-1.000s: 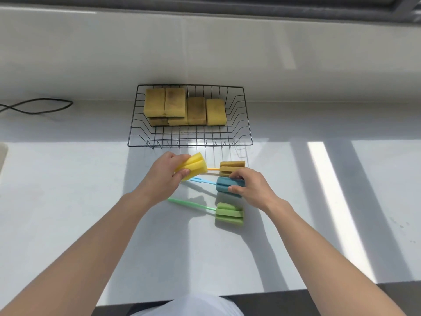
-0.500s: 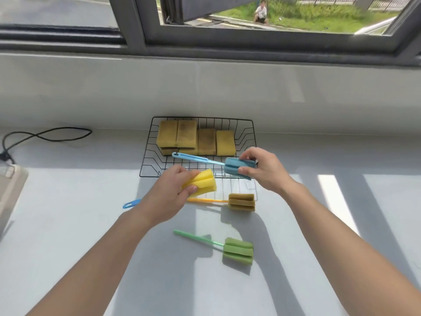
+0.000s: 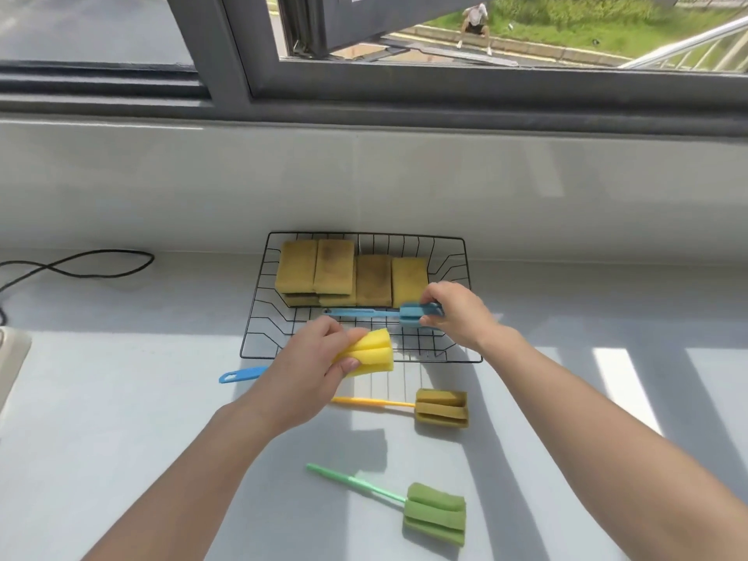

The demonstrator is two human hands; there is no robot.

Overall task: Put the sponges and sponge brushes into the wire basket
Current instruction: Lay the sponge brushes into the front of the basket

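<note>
Lowering since a half-second ago, the right hand [image 3: 455,313] now pinches the blue sponge brush [image 3: 415,314] down inside the wire basket [image 3: 259,313], just in front of the stacked yellow sponges [image 3: 350,271], while the view has tipped up toward the window [image 3: 404,54]. Partly hidden behind the left hand [image 3: 307,368], a blue handle [image 3: 241,374] pokes out to the left; that hand grips the yellow sponge brush [image 3: 370,352] just outside the basket's near rim. Olive [image 3: 441,408] and green [image 3: 435,513] sponge brushes lie untouched on the counter [image 3: 121,398].
</note>
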